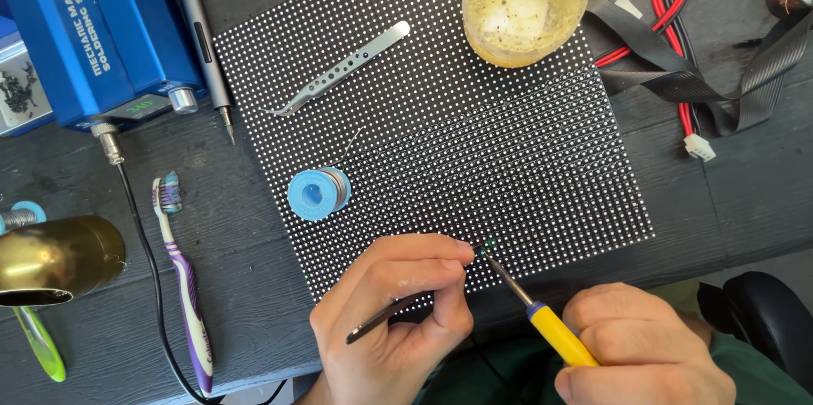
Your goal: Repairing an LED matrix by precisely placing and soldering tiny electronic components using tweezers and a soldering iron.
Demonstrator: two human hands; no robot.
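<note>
Looking down from the head view: left hand (398, 312) pinching dark tweezers (398, 310), fingers closed tight on them, tips at the near edge of the dotted panel (474, 143) on the table (254, 270). Right hand (652, 346) wrapped around a yellow-handled soldering iron (542, 308), slanting up-left, tip meeting the tweezer tips, both hands about equally near.

Electronics repair workbench, soldering station (93, 33), solder spool (318, 193)

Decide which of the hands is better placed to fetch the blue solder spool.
Left. The left hand lies nearer the blue solder spool; the right hand, holding the yellow-handled soldering iron, is farther away.
</note>
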